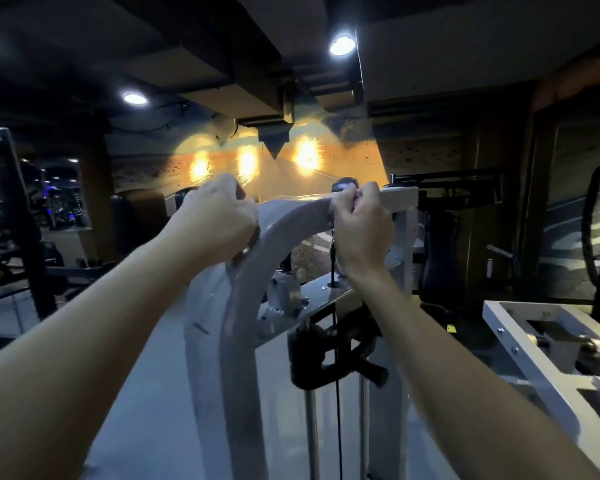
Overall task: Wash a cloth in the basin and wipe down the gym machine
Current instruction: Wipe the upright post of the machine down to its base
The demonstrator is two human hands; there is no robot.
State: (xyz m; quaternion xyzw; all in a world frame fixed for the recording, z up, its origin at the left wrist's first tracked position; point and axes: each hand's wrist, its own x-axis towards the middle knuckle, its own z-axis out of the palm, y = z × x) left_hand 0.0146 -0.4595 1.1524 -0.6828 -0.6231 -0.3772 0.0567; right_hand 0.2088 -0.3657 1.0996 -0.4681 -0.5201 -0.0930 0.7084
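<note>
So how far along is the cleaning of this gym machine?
Mid-wipe, it seems. Both hands are up on the grey curved top frame: the left hand grips the arch, and the right hand is curled round something small against it, possibly the cloth, too blurred to tell. No basin shows, so washing looks past. The lower frame, black pulley and guide rods likely remain.
</note>
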